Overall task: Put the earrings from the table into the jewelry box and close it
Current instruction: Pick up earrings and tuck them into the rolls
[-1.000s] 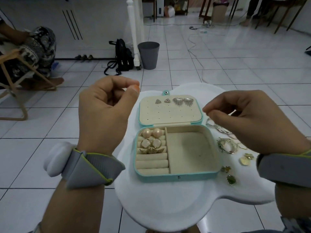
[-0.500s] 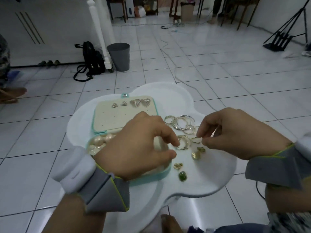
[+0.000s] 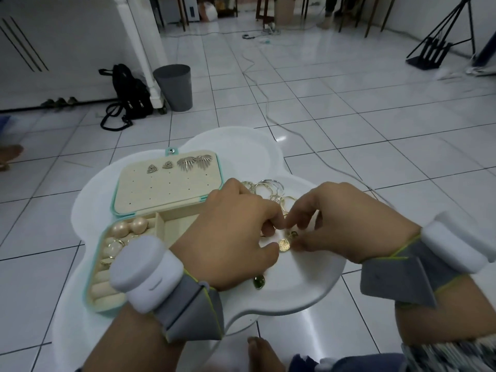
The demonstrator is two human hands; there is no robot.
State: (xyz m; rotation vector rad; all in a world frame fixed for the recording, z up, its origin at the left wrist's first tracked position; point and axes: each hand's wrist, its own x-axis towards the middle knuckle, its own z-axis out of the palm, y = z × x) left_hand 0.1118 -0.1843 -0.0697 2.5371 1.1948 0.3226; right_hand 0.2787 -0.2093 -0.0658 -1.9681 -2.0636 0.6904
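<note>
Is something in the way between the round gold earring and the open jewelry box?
Nothing visible except the left hand itself, which lies over the right side of the box, next to the gold earring. The lid is open and lies flat behind.

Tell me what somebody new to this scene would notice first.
The left hand and the right hand meet fingertip to fingertip over a gold disc earring on the white table. Left of them lies the open teal jewelry box, with pearl earrings inside and fan-shaped earrings pinned on its lid. A green earring lies near the left wrist.
</note>
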